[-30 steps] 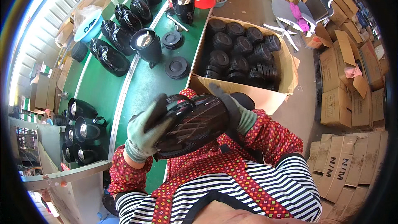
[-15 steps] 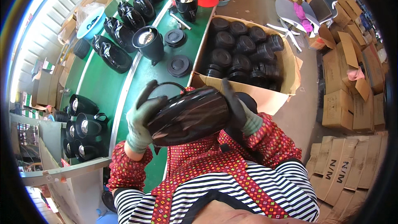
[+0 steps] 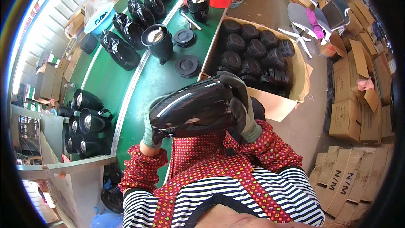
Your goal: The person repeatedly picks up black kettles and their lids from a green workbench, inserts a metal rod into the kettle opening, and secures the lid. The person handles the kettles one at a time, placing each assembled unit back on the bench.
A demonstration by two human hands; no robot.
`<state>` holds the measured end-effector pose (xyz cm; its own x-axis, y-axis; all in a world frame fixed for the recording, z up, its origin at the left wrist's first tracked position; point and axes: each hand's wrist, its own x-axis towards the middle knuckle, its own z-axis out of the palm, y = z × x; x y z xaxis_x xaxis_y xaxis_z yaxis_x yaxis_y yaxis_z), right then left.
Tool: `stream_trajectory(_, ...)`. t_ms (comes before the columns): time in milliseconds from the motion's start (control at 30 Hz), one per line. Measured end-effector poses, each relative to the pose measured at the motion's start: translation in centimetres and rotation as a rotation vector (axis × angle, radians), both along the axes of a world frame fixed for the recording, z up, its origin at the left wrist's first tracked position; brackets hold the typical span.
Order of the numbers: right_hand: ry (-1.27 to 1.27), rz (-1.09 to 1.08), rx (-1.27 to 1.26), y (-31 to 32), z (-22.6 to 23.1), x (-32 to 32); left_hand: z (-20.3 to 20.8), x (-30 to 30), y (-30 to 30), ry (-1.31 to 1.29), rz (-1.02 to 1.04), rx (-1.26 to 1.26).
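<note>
A glossy black thermos jug (image 3: 192, 107) lies sideways in the air in front of my chest, held between both gloved hands. My left hand (image 3: 150, 128) grips its left end; most of those fingers are hidden behind the jug. Around the right end curl the fingers of my right hand (image 3: 240, 103), in a grey-green glove with a dark palm. Just beyond, on the green table (image 3: 141, 99), stands another black jug (image 3: 162, 50) with a silvery inside. Two round black lids, one farther (image 3: 184, 37) and one nearer (image 3: 187, 66), lie to its right.
A cardboard box (image 3: 298, 80) full of black lids is right of the table. Rows of black jugs (image 3: 122, 55) stand at the far left, with more jugs (image 3: 93, 121) lying nearer. A blue basin (image 3: 100, 21), a chair (image 3: 301, 17) and stacked cartons (image 3: 346, 118) surround the area.
The jug has been turned in my hands, so its handle loop no longer shows on top. My right fingers have closed round its end, and my left fingers have slipped behind it.
</note>
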<state>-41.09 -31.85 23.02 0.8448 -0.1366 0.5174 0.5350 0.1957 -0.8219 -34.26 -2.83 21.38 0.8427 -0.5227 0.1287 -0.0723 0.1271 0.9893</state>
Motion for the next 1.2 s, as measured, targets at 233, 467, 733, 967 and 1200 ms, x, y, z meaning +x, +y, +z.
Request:
stream_trajectory(233,0.359,0.215,0.564,0.8,-7.9,0.0,6.1,1.9,-2.8,-0.626,0.21,0.509)
stream_trajectory(467,0.673,0.435,0.571,-2.0,-9.4,0.1,6.2,-0.3,-4.5,-0.579,0.237,0.615)
stream_trajectory(733,0.499,0.087,0.126,-3.7,-6.6,-3.6,4.4,0.9,-4.9,-0.363,0.37,0.558)
stream_trajectory(967,0.594,-0.104,0.222,-7.0,-1.0,-3.2,-2.2,-6.0,-4.9,-0.07,-0.219,0.287)
stream_trajectory(1200,0.362,-0.012,-0.746,-6.6,-1.8,-0.6,-4.9,-0.6,3.3,-0.571,0.391,1.03)
